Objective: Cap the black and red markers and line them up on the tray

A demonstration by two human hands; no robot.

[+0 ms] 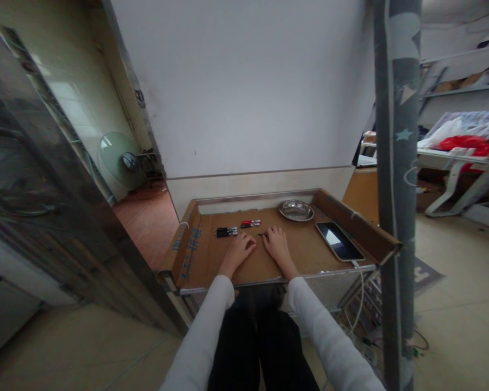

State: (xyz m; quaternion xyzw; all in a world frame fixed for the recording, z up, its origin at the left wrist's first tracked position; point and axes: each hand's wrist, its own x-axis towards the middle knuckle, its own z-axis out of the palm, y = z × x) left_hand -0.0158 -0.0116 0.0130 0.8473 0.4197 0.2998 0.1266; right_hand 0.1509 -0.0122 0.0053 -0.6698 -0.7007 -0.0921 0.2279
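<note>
My left hand (pixel 241 250) rests on the cardboard lining, its fingers loosely bent, with a gap by the thumb and nothing visible in it. My right hand (pixel 276 244) is closed, with a small thin dark piece (pixel 262 234) sticking out at its fingertips toward the left hand. Its exact kind is too small to tell. Just beyond the left hand, several black marker pens (pixel 227 232) lie side by side. Slightly farther back and to the right lies a red marker pen (pixel 250 222), with a black one touching its near side.
A round metal dish (pixel 296 210) stands at the back right of the cardboard-lined table (pixel 215 266). A phone (pixel 339 240) with a white cable (pixel 361 293) lies at the right. Raised cardboard edges (pixel 356 222) border the sides. A grey post (pixel 398 179) rises at the right.
</note>
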